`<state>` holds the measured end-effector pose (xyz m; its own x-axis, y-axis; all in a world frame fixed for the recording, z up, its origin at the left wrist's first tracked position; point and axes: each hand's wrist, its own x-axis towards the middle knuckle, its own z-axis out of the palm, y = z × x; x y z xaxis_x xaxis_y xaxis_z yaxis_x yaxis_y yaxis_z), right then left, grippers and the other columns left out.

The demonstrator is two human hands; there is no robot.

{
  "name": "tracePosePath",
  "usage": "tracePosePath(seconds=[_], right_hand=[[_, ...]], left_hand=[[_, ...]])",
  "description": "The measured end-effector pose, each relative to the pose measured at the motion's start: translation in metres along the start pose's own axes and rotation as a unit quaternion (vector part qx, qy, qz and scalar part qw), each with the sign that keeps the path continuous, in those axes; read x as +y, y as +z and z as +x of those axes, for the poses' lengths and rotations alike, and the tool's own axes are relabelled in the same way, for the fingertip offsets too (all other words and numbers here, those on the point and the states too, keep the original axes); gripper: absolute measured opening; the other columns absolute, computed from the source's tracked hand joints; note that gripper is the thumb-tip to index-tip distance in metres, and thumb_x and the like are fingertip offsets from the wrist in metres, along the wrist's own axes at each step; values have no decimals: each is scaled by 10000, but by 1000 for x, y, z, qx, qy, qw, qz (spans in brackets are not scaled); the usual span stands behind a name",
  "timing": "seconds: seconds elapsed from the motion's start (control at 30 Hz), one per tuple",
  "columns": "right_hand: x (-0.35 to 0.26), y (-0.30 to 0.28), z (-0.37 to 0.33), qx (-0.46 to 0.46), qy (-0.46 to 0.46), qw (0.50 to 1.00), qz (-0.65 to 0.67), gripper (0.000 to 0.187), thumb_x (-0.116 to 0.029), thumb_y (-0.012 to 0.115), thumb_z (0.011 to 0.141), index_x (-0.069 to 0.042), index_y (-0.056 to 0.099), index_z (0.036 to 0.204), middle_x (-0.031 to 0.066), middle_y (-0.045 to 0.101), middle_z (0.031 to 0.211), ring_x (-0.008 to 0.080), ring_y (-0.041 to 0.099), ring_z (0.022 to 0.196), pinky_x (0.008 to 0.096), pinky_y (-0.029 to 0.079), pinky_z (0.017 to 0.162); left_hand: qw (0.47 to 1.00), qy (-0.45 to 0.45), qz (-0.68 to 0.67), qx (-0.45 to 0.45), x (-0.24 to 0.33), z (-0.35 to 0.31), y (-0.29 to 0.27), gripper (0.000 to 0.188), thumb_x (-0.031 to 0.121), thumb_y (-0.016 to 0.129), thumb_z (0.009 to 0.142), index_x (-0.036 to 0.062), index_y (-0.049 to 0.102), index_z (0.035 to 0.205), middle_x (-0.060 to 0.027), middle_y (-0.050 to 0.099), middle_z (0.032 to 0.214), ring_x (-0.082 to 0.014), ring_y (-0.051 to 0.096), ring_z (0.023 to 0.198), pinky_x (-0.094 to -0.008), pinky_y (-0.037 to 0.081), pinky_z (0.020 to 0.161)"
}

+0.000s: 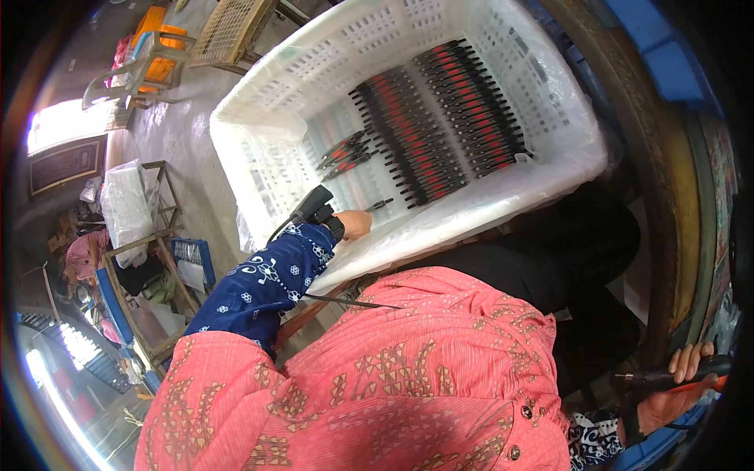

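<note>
My left hand (355, 225) reaches over the near left edge of a white plastic basket (271, 71) lined with clear film. Its fingers are mostly hidden, but they look closed on a slim black piece (382, 204) that sticks out beyond them. Two dense columns of slim black-and-red tools (416, 137) lie in the basket, with a small loose group (345, 153) to their left. At the far lower right, my right hand (675, 400) is wrapped round a black, cylindrical power screwdriver (667, 375) with a metal tip. Something orange-red shows beside its palm.
A black strapped device (314, 206) sits on my left wrist, and a thin cable crosses my lap. Blue bins (652, 47) and a wooden edge (628, 86) run along the right. Chairs (149, 67) and a wooden frame rack (153, 314) stand to the left.
</note>
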<state>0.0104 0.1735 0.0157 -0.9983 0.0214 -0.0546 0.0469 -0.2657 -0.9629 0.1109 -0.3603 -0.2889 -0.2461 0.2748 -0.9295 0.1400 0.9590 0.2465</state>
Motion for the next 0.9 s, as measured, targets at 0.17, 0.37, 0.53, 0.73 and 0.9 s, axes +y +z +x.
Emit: tracePosePath(seconds=[0.17, 0.37, 0.53, 0.73, 0.9], right_hand=[[0, -1, 2, -8, -5, 1000, 9, 419, -339, 611, 871, -28, 398, 1054, -10, 397, 660, 60, 423, 550, 193, 411, 558], [2, -1, 0, -10, -19, 1000, 19, 414, -331, 614, 870, -26, 399, 1049, -11, 391, 653, 68, 425, 544, 196, 405, 546], [1, -2, 4, -35, 12, 998, 52, 395, -330, 594, 884, -26, 402, 1047, -5, 394, 649, 67, 425, 532, 194, 396, 524], [1, 2, 1, -18, 7, 1000, 18, 401, -347, 560, 901, -22, 407, 1078, 3, 411, 649, 67, 413, 522, 191, 396, 517], [-2, 0, 3, -25, 22, 999, 28, 421, -355, 572, 894, -20, 403, 1086, 0, 407, 647, 73, 421, 544, 191, 405, 552]], left_hand=[[978, -35, -203, 21, -5, 7, 13, 379, 268, 501, 832, -81, 633, 895, -238, 641, 816, -341, 615, 706, -438, 471, 619], [959, -60, -266, 78, -1, -3, 11, 581, 442, 345, 903, -61, 634, 897, -238, 639, 886, -346, 618, 794, -422, 472, 712], [975, -97, -128, 151, 1, -10, 5, 366, 301, 511, 841, -38, 648, 863, -246, 636, 840, -386, 633, 776, -446, 503, 679], [912, -148, -66, 377, 1, -18, -22, 102, 50, 550, 735, 6, 635, 772, -216, 618, 753, -382, 635, 720, -449, 516, 603], [912, -181, -42, 367, 2, -9, -18, 100, 105, 643, 699, 24, 633, 757, -200, 618, 742, -373, 628, 728, -449, 510, 613]])
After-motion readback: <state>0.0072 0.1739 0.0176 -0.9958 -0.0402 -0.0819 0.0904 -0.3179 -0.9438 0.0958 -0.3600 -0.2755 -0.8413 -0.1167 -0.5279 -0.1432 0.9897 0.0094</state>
